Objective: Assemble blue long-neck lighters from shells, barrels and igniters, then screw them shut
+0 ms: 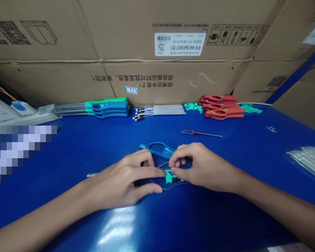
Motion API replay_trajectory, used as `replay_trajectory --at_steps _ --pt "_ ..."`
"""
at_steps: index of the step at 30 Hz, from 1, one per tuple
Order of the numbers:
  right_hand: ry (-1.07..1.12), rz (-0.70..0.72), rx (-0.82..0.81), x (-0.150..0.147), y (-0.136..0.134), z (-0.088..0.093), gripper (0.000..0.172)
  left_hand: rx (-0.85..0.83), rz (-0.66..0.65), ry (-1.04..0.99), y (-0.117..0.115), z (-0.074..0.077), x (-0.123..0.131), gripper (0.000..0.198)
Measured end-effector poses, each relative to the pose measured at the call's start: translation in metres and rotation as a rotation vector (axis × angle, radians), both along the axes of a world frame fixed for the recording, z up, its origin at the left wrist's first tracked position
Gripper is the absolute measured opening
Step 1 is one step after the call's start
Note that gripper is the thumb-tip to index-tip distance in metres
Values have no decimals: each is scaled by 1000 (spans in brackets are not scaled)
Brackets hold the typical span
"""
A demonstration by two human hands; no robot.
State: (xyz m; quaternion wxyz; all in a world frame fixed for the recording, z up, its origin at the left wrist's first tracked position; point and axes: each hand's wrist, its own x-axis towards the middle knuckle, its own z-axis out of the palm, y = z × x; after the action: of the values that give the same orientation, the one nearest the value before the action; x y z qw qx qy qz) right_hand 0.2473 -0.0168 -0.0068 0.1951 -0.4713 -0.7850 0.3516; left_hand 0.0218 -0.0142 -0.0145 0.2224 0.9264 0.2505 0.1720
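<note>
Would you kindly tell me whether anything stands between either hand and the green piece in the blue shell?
Nothing visible does. The left hand has its index fingertip at the green piece, and the right hand has its thumb tip close by its right edge. The other blue shell half lies beyond the piece, not between.

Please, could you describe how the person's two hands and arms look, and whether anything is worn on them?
The left hand and right hand are both bare: no gloves, and no rings on the fingers that show. The left forearm and right forearm have no sleeve, watch or bracelet in view.
</note>
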Motion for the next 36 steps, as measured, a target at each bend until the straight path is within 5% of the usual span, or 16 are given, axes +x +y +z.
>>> replay_trajectory --at_steps 7,14,19,24,31,36 --pt "-21 76 80 5 -2 5 15 5 4 -6 -1 0 0 25" --pt "-160 94 423 20 8 6 22 129 -15 35 -1 -3 -2 27" --pt "-360 63 358 27 15 3 35 192 31 102 -4 -3 -4 32" --pt "-402 57 336 29 19 0 27 194 100 89 -5 -2 -3 40" --pt "-348 42 372 29 19 -2 31 135 107 146 -5 0 -3 41" --pt "-179 155 432 22 9 4 18 90 83 126 -4 -1 -2 32"
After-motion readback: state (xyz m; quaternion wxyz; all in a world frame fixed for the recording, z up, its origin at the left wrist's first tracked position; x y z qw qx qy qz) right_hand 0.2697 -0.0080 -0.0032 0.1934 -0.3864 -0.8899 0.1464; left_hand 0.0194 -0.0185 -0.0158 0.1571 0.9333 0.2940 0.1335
